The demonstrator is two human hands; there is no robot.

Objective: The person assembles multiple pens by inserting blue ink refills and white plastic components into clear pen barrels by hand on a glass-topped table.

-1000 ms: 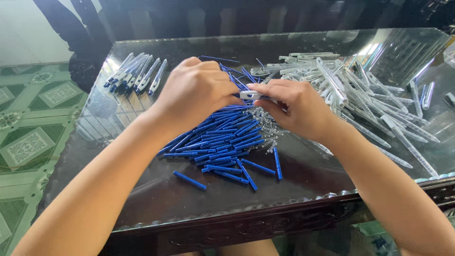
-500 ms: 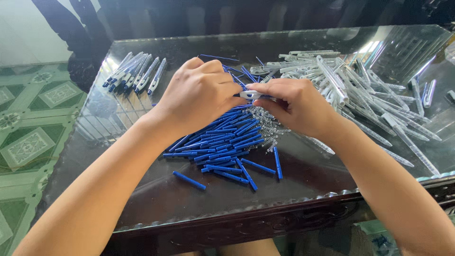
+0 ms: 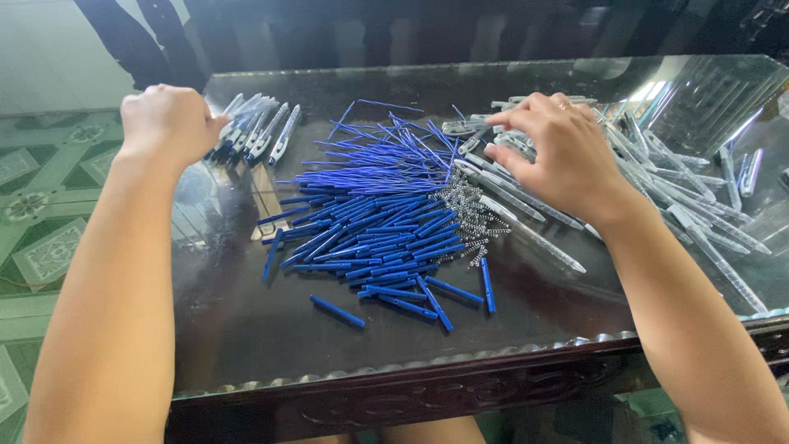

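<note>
My left hand [image 3: 168,123] is curled into a fist at the table's far left, right beside a small pile of assembled pens [image 3: 255,131]. Its fingers are turned away, so anything inside them is hidden. My right hand [image 3: 552,152] reaches over the heap of clear pen barrels [image 3: 657,189], fingers spread, with the fingertips touching the barrels at the heap's left edge. Between my hands lies a pile of short blue pen parts [image 3: 374,242]. Thin blue refills [image 3: 386,144] fan out behind them, and small metal springs [image 3: 470,220] lie to their right.
The dark glass-topped table [image 3: 246,329] has a carved wooden front edge. A green patterned tile floor [image 3: 41,238] shows on the left. A few blue parts [image 3: 337,311] lie loose toward the front edge. Dark chair legs [image 3: 131,41] stand beyond the table.
Both hands were together over the blue pile around a pen. They have parted: my left hand went left to the assembled pens, my right hand went right onto the clear barrels.
</note>
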